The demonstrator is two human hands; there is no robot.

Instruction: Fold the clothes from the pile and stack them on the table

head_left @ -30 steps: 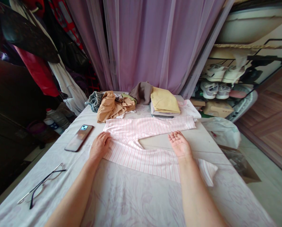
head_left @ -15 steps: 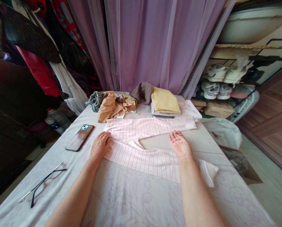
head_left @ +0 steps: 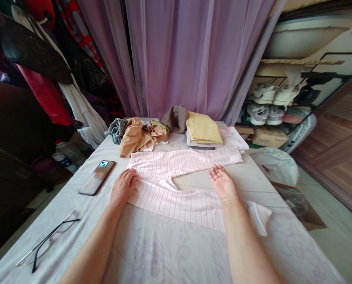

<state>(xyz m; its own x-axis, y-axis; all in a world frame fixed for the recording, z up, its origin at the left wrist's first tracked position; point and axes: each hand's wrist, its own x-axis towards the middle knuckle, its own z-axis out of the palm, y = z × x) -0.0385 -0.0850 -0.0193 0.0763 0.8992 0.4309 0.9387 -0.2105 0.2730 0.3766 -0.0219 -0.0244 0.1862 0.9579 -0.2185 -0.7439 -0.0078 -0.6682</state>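
Observation:
Pink-and-white striped pants (head_left: pixel 166 199) lie spread flat, the waist to the left and the two legs pointing right. My left hand (head_left: pixel 123 185) rests palm down at the waist edge, its fingers stretched over the cloth. My right hand (head_left: pixel 223 183) is open with the palm turned up, over the gap between the legs and the nearer leg. It holds nothing, and its wrist and forearm hide part of that leg near the hem. Whether the right hand touches the cloth, I cannot tell.
A phone (head_left: pixel 97 177) and eyeglasses (head_left: pixel 47 240) lie at the left of the cloth-covered table (head_left: pixel 164 256). Behind the pants are crumpled clothes (head_left: pixel 136 136) and a folded stack topped by a yellow garment (head_left: pixel 204 128). Shoes (head_left: pixel 263 112) stand on a rack at the right.
The view has shifted slightly. Both hands and the striped pants keep almost the same places relative to each other.

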